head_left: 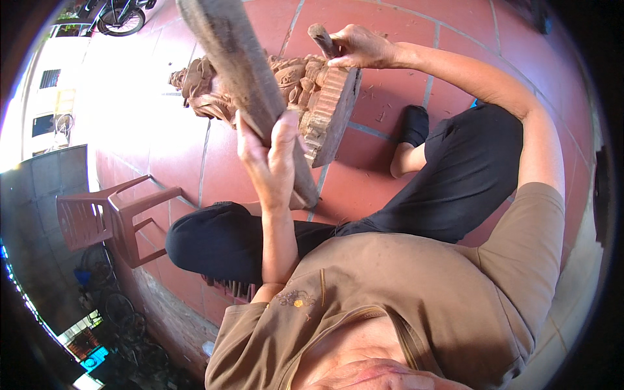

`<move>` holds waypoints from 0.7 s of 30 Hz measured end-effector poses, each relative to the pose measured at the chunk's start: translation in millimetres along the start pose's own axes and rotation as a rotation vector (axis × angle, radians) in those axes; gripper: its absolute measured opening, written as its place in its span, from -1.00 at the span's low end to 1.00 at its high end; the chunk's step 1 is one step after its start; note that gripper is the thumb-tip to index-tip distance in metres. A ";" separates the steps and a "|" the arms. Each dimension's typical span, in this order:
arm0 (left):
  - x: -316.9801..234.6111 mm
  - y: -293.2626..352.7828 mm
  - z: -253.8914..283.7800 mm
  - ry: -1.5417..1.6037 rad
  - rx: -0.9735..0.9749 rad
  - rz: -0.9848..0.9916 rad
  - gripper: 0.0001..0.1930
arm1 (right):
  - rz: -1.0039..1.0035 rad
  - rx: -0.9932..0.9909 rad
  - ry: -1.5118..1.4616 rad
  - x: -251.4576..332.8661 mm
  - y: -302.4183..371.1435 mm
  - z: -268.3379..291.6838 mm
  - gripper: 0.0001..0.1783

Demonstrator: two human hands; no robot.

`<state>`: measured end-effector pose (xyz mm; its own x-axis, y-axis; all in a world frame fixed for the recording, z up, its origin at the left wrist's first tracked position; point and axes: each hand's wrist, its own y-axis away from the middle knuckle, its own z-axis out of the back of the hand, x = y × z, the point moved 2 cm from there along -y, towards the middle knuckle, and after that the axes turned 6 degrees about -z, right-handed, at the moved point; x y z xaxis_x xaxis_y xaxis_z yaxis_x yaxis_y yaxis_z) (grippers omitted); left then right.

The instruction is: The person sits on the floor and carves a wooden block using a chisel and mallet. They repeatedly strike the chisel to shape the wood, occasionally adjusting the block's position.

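Left hand clenched around a long wooden mallet, raised just in front of the carved wooden statue. Statue lying on its side on the red tiled floor, beyond the crossed legs. Right hand closed on a chisel handle, resting against the statue's base. Plastic chair well left of the statue.

Both arms raised, both hands closed

The left hand is up in front of the chest, forearm rising almost straight from the lower edge, fingers and thumb wrapped tight in a full grip. The right arm reaches out long and nearly straight, its wrist bent, the right hand curled with fingers pinched shut. The person sits with knees bent
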<state>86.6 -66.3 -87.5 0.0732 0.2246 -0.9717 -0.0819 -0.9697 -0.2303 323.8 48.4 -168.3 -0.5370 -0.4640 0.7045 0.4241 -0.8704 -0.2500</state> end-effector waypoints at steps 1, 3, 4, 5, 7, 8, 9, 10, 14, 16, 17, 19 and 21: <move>13.1 1.1 3.2 -0.080 0.021 0.062 -0.66 | 0.001 0.001 0.008 0.2 0.6 -0.7 -0.73; 13.1 -5.9 -7.2 -0.548 0.122 -0.045 -0.59 | -0.008 0.007 0.033 0.1 -2.5 -2.7 -0.73; 28.9 -8.1 1.4 -0.683 0.237 -0.035 -0.53 | -0.020 0.011 0.051 0.1 -5.1 -4.7 -0.74; 28.6 -8.3 1.8 -0.605 0.241 -0.007 -0.53 | -0.040 0.013 0.075 -2.0 -4.6 -4.8 -0.74; 27.4 -6.6 1.9 -0.448 0.253 0.052 -0.52 | 0.014 -0.028 0.042 -8.2 -3.0 -3.9 -0.73; 26.7 -7.2 4.8 -0.376 0.238 0.137 -0.57 | 0.038 -0.034 0.016 -7.2 -4.6 -5.8 -0.73; 22.1 -4.8 5.9 -0.321 0.192 0.150 -0.59 | 0.061 -0.040 -0.010 -6.4 -5.7 -7.3 -0.73; 13.7 -0.9 6.7 -0.266 0.146 0.164 -0.62 | 0.043 -0.007 0.046 -7.2 -6.9 -7.8 -0.72; -5.2 2.4 1.6 -0.075 0.040 0.023 -0.69 | -0.009 0.057 0.127 4.8 -6.7 -3.3 -0.70; 6.6 1.8 -1.5 -0.216 0.049 -0.009 -0.66 | 0.003 0.041 0.105 4.2 -8.0 -4.1 -0.70; 16.1 -1.1 -2.4 -0.346 0.075 -0.018 -0.63 | 0.014 0.032 0.103 0.8 -8.6 -5.8 -0.70; 34.0 -5.2 -2.1 -0.556 0.250 -0.044 -0.54 | 0.012 0.003 0.083 -5.6 -8.4 -7.1 -0.70; 40.7 -7.7 2.5 -0.546 0.256 -0.112 -0.58 | -0.011 -0.041 0.050 -13.6 -8.8 -5.7 -0.70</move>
<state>87.6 -49.5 -125.4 -0.4194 0.4061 -0.8119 -0.3444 -0.8987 -0.2716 323.2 61.5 -179.5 -0.5775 -0.4612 0.6737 0.3886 -0.8810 -0.2699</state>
